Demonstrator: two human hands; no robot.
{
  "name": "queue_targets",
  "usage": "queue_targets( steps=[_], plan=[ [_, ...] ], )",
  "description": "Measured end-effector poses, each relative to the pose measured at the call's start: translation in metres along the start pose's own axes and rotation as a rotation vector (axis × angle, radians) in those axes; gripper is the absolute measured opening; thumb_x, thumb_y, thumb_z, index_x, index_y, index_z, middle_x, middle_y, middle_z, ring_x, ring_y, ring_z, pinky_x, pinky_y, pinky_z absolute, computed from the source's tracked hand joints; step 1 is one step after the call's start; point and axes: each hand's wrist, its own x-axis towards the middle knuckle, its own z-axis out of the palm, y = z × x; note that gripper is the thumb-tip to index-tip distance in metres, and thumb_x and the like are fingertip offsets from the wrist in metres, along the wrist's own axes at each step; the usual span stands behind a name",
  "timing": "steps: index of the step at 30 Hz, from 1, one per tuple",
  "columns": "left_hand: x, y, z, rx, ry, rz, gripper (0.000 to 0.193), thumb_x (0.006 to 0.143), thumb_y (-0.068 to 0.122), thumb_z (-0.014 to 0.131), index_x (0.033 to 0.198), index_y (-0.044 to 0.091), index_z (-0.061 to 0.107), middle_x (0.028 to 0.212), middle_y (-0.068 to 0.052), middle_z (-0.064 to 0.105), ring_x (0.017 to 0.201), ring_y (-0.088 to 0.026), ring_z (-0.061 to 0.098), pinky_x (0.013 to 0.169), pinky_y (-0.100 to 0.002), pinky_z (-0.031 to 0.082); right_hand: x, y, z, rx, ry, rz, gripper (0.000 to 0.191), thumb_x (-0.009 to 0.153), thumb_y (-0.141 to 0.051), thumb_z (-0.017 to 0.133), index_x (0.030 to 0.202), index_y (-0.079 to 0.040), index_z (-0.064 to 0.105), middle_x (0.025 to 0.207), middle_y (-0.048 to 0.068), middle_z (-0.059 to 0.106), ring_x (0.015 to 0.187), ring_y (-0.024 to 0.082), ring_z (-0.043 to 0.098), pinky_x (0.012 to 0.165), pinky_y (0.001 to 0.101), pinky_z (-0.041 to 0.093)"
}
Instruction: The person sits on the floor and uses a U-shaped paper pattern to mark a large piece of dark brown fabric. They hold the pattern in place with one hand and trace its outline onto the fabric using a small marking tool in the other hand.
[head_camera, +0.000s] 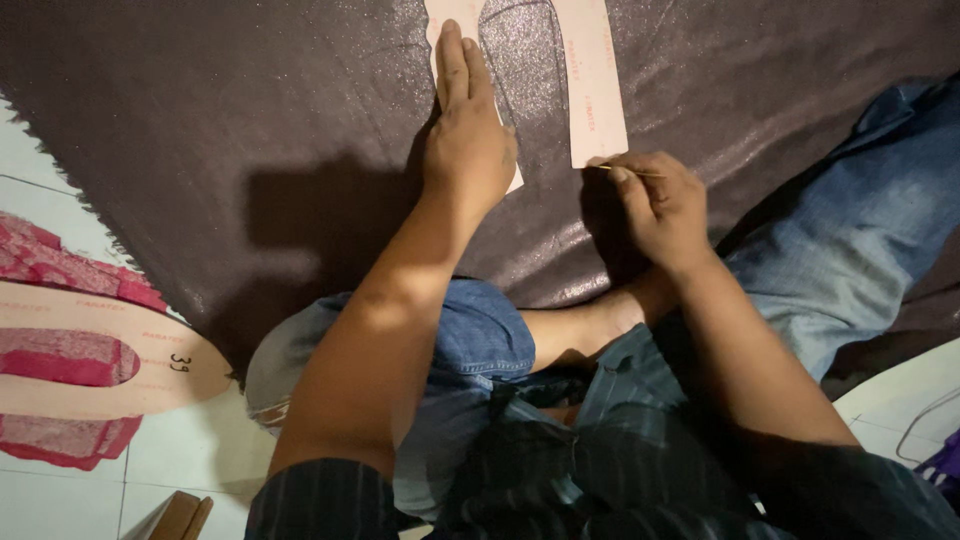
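Your two hands work over one sheet of dark glittery fabric (250, 120) spread across the floor. One pale pink card template (590, 90) lies on it at the top of the view, a U-shaped piece with two long limbs either side of an open slot; its long axis runs away from you, and its open ends point back toward your knees. Small red print runs along the limbs. Your left hand (465, 140) lies flat, palm down, fingers pressed together and stretched along the left limb, holding it against the fabric. Your right hand (660, 205) sits just beside the near end of the right limb, thumb and forefinger pinching one thin yellowish marking stick (632, 174), which lies roughly crosswise with its tip touching the card's corner. A second template (110, 360) of the same pale colour rests well apart at the left edge, on one piece of red patterned cloth (50, 270) over the white floor tiles (60, 500); its long axis runs left to right, and a handwritten mark sits near its rounded end.
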Motion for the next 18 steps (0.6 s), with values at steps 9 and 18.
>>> queue_targets(
  steps=[9, 18],
  plan=[
    [0.0013, 0.0028, -0.0035, -0.013, -0.038, -0.030, 0.087, 0.093, 0.007, 0.067, 0.157, -0.013, 0.011, 0.168, -0.024, -0.011, 0.146, -0.039, 0.043, 0.099, -0.031, 0.059, 0.0011, -0.0051, 0.0051, 0.094, -0.070, 0.027, 0.010, 0.106, -0.003, 0.064, 0.112, 0.000, 0.071, 0.106, 0.013, 0.074, 0.098, 0.022, 0.075, 0.087, 0.0312, 0.058],
    [0.0017, 0.0027, -0.0033, 0.041, 0.059, 0.071, 0.093, 0.089, 0.007, 0.071, 0.155, -0.016, 0.010, 0.165, -0.025, -0.011, 0.150, -0.044, 0.031, 0.102, -0.032, 0.056, -0.0028, 0.0034, -0.0023, 0.016, -0.018, 0.017, 0.010, 0.107, -0.005, 0.064, 0.114, -0.002, 0.072, 0.105, 0.013, 0.074, 0.097, 0.023, 0.073, 0.087, 0.0329, 0.057]
  ],
)
